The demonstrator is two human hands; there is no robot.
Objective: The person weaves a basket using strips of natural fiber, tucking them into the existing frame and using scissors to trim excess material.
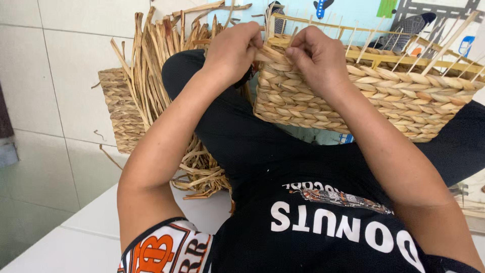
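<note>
Sitting cross-legged on a white mat, the person wears a black printed T-shirt & dark trousers. Both forearms reach away from the body to a half-woven basket resting on the lap, right of centre. Its wall is plaited from thick pale straw; thin upright stakes stick up past the woven rows around a wooden frame.

Left hand is clenched on a flat straw strand at the basket's left corner, fingers curled tight. Right hand grasps the same strand just beside it, thumb pressing onto the top woven row. The two hands nearly touch.

Left of the knee lies a loose bundle of dried straw strips, w/ ends spilling down near the mat edge. Behind it, farther left, a finished woven basket stands against the tiled wall. Far side: a coloured play mat.
</note>
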